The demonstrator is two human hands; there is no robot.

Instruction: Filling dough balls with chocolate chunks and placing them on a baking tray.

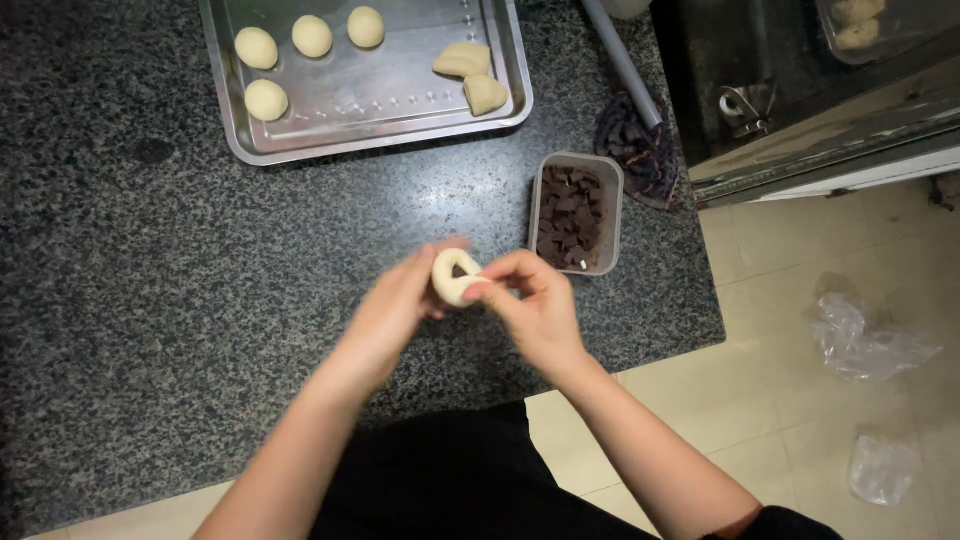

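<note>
While both hands meet over the tabletop: a dough piece is worked in mid-air, clear of the stone
Dough piece: pale, cupped open, a dark bit visible in its hollow; held above the tabletop, just left of the chocolate tub
Left hand: blurred; fingers wrapped under and behind the dough, closed on it as a cradle, judged to keep the cup shape from collapsing
Right hand: fingertips pinched on the near rim of the dough, clamped on its edge; thumb side faces the hollow
Chocolate tub: rectangular clear container of dark chunks, standing on the tabletop beside the right hand, within easy reach, presumably so filling can be picked without shifting
Baking tray: metal, at the far edge of the tabletop, well apart from the hands
Round dough balls: four, spaced apart on the left part of the tray, none touching
Folded dough pieces: two, differently shaped, at the tray's right end, close together
Tabletop: dark speckled stone
Cloth: dark, bunched beyond the tub, a grey rod lying across it
Floor: pale tiles, crumpled clear plastic bags lying on it
</note>
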